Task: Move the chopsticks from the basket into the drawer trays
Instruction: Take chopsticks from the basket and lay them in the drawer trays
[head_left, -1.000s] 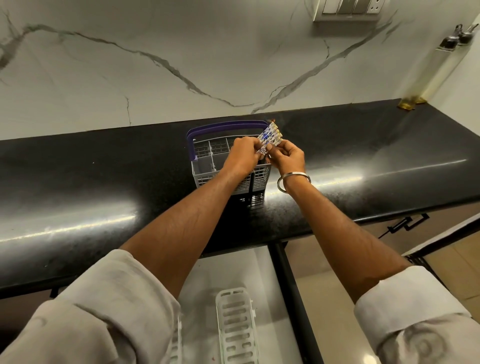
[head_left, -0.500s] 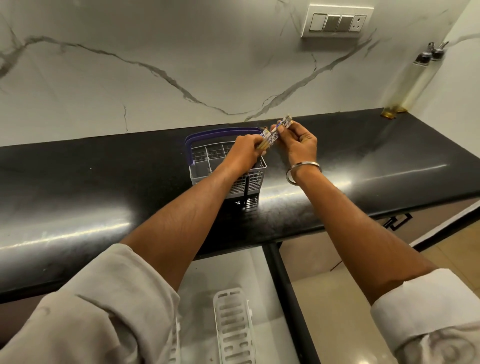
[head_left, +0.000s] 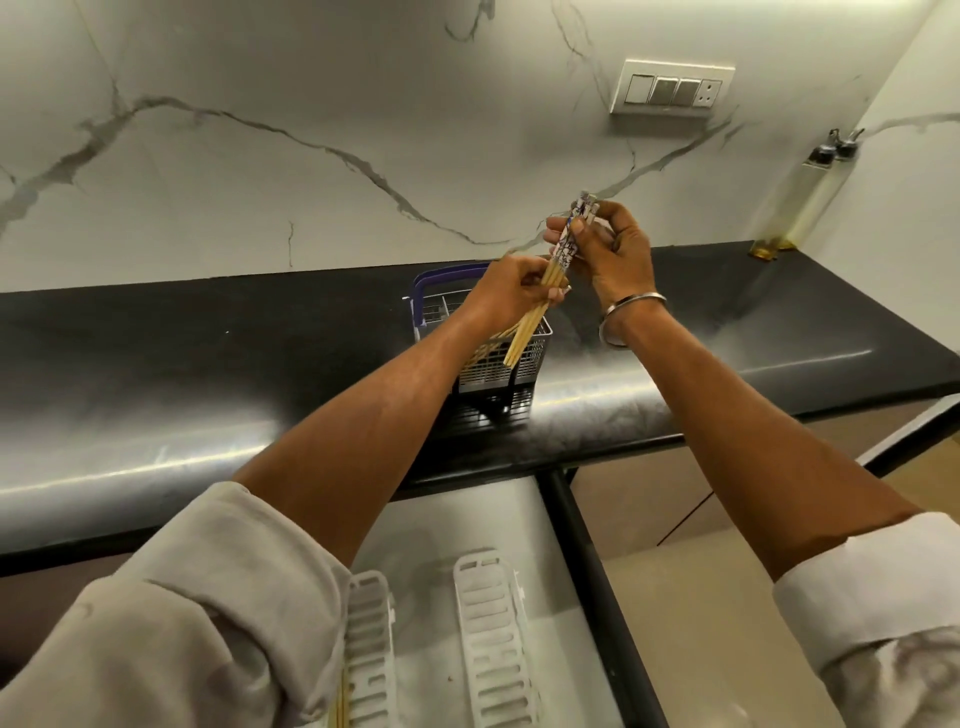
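Chopsticks (head_left: 558, 265) bundled, lifted clear above basket (head_left: 530, 358) on tabletop (head_left: 208, 353). Left hand (head_left: 511, 293) grip closed round mid-shafts; right hand (head_left: 615, 254) pinches patterned tops, likely aligning for trays (head_left: 491, 639) below.

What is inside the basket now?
Some chopsticks seem to lean inside the basket. The left hand and forearm cover most compartments, so the rest is hidden.

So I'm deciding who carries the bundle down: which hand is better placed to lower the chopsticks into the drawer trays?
Probably the left hand. It grips the chopsticks around mid-shaft, while the right hand only pinches their patterned tops. The white trays lie below, nearer the left arm.
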